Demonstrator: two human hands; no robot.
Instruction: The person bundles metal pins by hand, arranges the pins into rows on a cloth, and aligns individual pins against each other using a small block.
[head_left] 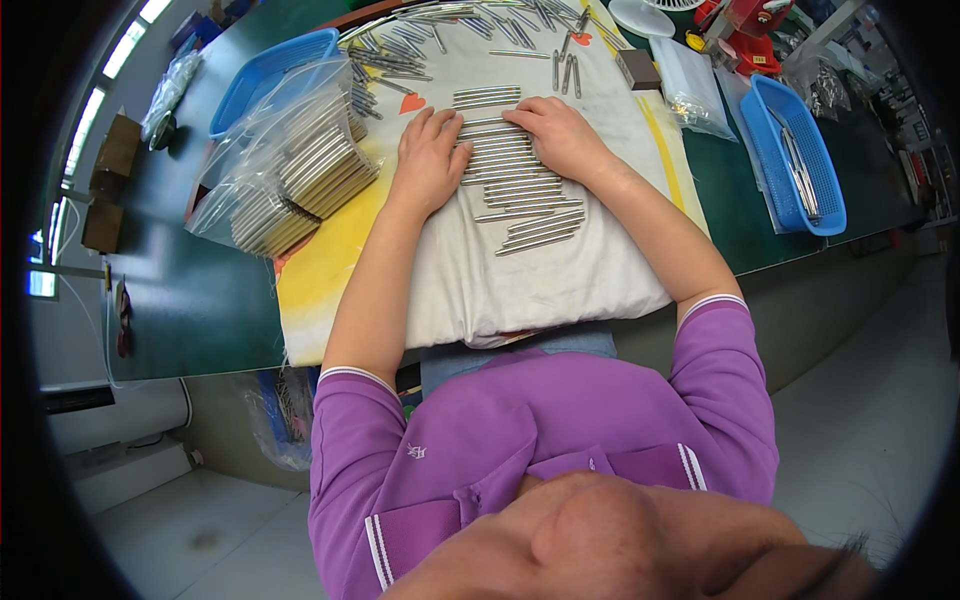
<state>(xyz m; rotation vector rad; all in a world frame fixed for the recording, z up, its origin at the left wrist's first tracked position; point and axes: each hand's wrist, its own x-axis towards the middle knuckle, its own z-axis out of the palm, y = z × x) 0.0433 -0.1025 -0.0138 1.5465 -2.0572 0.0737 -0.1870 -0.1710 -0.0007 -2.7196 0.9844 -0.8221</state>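
A column of slim, shiny metal rods (505, 165) lies side by side on a white cloth (440, 285) in front of me. My left hand (430, 160) rests at the column's left ends, its fingers stretched out and the thumb touching the rods. On the opposite side my right hand (565, 140) lies with its fingertips on the upper right ends. Neither hand grips a rod. Just beyond the fingers is a small separate group of rods (487, 97). Nearest me, several rods (540, 232) lie slanted and uneven. Whether they are pen barrels or plain rods, I cannot tell.
Loose rods (420, 35) are scattered along the cloth's far side. On the left stand a clear bag of bundled rods (320, 175) and a blue basket (270, 75). To the right are a small brown box (638, 70), a plastic bag (690, 90) and a blue basket (785, 150) with long tools.
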